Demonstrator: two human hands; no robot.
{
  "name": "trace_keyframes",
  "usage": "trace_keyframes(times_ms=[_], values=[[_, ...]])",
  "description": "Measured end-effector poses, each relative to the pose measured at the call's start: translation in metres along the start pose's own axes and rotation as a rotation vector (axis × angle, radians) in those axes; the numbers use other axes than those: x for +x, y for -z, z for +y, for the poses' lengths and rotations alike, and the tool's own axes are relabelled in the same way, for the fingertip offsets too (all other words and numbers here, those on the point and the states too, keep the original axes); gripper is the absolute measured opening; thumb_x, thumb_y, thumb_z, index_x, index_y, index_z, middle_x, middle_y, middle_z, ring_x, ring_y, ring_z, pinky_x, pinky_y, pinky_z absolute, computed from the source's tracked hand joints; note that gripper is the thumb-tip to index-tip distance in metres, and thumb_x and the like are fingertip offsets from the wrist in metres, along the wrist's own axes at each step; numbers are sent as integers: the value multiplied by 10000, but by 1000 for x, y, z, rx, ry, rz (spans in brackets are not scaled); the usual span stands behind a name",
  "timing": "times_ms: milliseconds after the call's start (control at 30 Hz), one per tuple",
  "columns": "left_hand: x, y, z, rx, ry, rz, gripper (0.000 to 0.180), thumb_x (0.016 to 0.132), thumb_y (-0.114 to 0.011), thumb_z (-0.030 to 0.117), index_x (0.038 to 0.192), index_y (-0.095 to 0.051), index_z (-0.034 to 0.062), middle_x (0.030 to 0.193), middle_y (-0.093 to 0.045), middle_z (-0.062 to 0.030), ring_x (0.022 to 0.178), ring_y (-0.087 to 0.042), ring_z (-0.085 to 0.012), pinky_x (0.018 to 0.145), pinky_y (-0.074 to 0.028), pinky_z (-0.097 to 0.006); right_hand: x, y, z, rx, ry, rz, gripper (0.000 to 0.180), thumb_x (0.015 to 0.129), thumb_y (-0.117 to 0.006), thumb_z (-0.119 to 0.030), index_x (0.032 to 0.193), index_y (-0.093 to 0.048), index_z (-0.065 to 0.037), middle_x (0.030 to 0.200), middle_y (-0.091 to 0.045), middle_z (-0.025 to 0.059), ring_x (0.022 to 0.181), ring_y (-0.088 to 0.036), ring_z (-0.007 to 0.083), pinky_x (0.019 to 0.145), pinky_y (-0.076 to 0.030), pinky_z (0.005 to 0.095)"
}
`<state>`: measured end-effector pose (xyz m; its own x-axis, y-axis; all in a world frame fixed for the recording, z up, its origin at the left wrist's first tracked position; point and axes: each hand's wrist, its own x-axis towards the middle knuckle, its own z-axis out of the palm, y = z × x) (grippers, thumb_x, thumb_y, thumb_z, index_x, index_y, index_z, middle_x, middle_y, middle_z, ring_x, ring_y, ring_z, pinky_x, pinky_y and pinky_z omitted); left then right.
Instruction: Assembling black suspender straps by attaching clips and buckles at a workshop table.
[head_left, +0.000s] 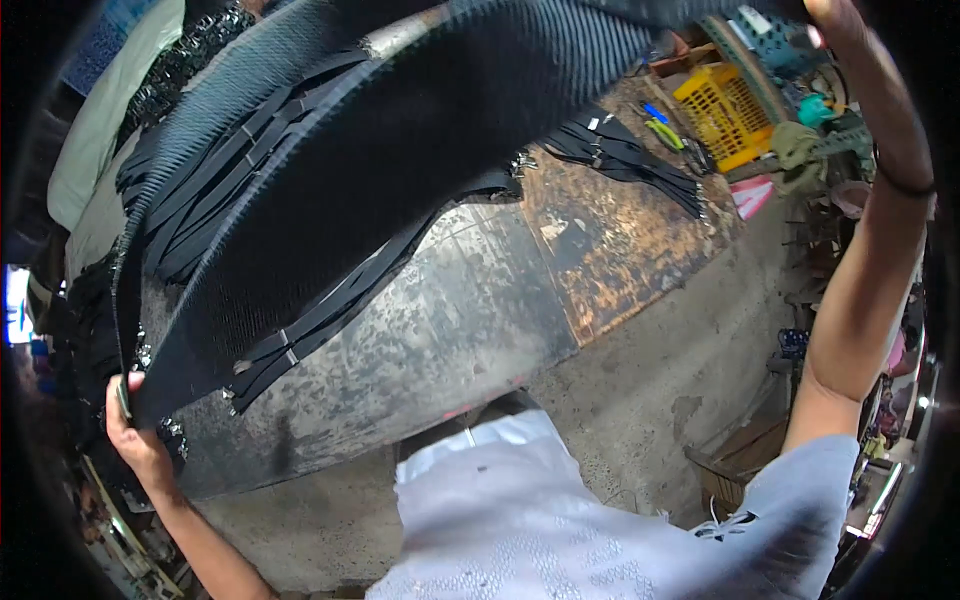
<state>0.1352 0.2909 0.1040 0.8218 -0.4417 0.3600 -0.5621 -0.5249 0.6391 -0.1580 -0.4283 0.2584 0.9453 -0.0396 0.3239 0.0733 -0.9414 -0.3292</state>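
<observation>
A long, wide black ribbed band (400, 150) is held up in a bowed loop over the workbench (430, 320). My left hand (138, 440) is closed around its lower left end, fingers and thumb pinching the edge. At the upper right, my right hand (838, 20) is raised, closed at the band's other end and partly cut off by the picture's edge. Beneath the band lie bundles of flat black straps (235, 150) with shiny clips. One such strap bundle (290, 350) runs along the bench near my left hand.
More black straps (630, 160) lie on the brown worn board (620, 240) at right. Behind them are a yellow plastic crate (725, 118) and green-handled pliers (663, 133). A pale sack (105, 130) stands far left. A wooden box (740, 460) sits on the floor at right.
</observation>
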Motion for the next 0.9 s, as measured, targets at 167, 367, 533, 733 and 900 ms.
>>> trace_keyframes(times_ms=[167, 367, 533, 733, 900], values=[[-8, -56, -28, 172, 62, -284, 152, 823, -658, 86, 863, -521, 30, 819, -479, -20, 771, -476, -129, 734, -379, -255, 65, -168, -66, -97, -102, 43, 212, 932, -641, -254, 968, -628, -46, 889, -552, -18, 821, -510, 74, 743, -417, 232], [-26, -77, -66, 58, 243, -247, 933, 298, -839, 589, 954, -471, 38, 900, -452, -7, 840, -459, -141, 756, -383, -267, -29, -170, 48, 30, -434, -39, 260, 923, -667, -287, 865, -545, -64, 834, -449, -45, 800, -440, 49, 733, -354, 205], [-42, -58, -48, 183, 260, -442, 846, 422, -841, 639, 874, -487, 17, 840, -474, -23, 785, -473, -164, 709, -409, -300, -80, -244, 15, 71, -482, -112, 214, 755, -767, -126, 679, -599, -19, 682, -548, 37, 616, -504, 127, 571, -408, 280], [-78, -120, -40, 359, 222, -657, 393, 747, -791, 302, 862, -581, -10, 744, -544, -170, 662, -523, -333, 615, -433, -389, -206, -340, -9, 84, -542, -291, 298, 821, -718, -338, 797, -592, -70, 789, -576, 102, 744, -597, 310, 657, -469, 418], [-126, -161, -96, 475, 72, -761, 451, 774, -755, 410, 821, -534, 20, 735, -605, -208, 737, -583, -444, 641, -452, -488, -219, -374, 13, 14, -657, -346, 354, 798, -716, -407, 790, -596, -74, 831, -588, 113, 815, -595, 335, 708, -462, 447]])
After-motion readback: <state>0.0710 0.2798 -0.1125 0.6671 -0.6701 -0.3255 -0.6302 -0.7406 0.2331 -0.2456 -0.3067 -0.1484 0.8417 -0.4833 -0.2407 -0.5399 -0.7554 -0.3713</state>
